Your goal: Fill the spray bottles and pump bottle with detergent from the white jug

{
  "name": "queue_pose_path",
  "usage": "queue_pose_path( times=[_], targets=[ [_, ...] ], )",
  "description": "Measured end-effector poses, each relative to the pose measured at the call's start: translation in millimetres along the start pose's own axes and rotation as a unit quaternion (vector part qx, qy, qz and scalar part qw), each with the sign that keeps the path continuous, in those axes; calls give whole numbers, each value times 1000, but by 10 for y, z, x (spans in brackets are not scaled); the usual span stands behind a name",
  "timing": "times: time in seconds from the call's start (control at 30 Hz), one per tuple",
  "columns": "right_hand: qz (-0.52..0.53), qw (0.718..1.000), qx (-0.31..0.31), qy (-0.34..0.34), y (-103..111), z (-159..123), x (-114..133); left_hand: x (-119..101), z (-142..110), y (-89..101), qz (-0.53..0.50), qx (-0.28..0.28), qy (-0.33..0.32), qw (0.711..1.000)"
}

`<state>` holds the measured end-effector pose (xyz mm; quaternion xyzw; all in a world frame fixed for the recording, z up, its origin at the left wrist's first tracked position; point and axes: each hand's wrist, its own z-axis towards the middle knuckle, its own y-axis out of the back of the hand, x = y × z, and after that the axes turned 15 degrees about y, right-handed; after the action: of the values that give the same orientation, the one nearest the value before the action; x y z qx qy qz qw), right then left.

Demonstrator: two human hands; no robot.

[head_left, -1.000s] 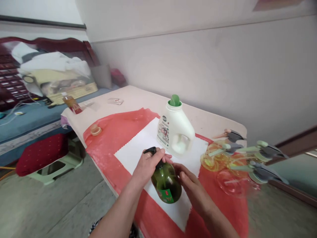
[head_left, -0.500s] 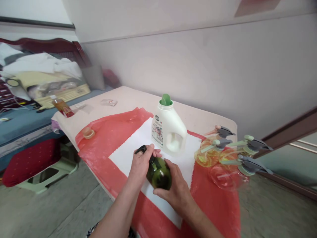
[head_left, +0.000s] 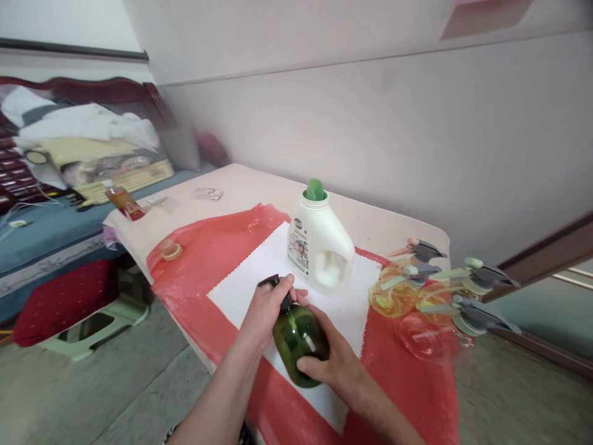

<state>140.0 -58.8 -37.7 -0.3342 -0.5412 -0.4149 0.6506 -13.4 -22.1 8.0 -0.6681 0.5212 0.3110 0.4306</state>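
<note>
A dark green pump bottle is tilted over the white cloth, its base toward me. My left hand is closed round the bottle's black pump head and collar. Wrapped about the right side of its body is my right hand, thumb lying across the front. Just beyond the hands stands a white detergent jug with a side handle, its mouth uncapped and a green spout showing inside.
The white cloth lies on a red plastic sheet covering part of the table. Several spray bottles cluster at the right edge. A small round cap sits on the left. An amber bottle lies farther back near a red-topped stool.
The green bottle has tipped so more of its side shows, and its base has come lower toward me. My right hand has moved with it; the view has shifted slightly.
</note>
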Motion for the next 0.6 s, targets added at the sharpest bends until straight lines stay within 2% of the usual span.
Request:
queue_pose_path(
  times=[0.1,0.2,0.27,0.33,0.4,0.47,0.6],
  targets=[
    [-204,977,-54,39,-70,-3,-113,39,38,-10,-13,-57,-37,998],
    [-226,971,-64,49,-73,9,-140,51,43,-25,-19,-78,-51,995],
    [-121,991,-53,25,-12,17,-114,40,32,-23,-9,-69,-45,997],
    [24,999,-33,3,81,21,-68,18,13,-16,9,-29,-31,999],
    [112,993,-25,-7,163,21,-12,-3,-11,-16,7,29,-12,999],
    [153,988,-19,-12,196,18,47,-15,-40,-30,-21,78,0,997],
    [286,956,49,-40,107,2,141,-4,-74,-73,-18,117,10,993]
  ],
)
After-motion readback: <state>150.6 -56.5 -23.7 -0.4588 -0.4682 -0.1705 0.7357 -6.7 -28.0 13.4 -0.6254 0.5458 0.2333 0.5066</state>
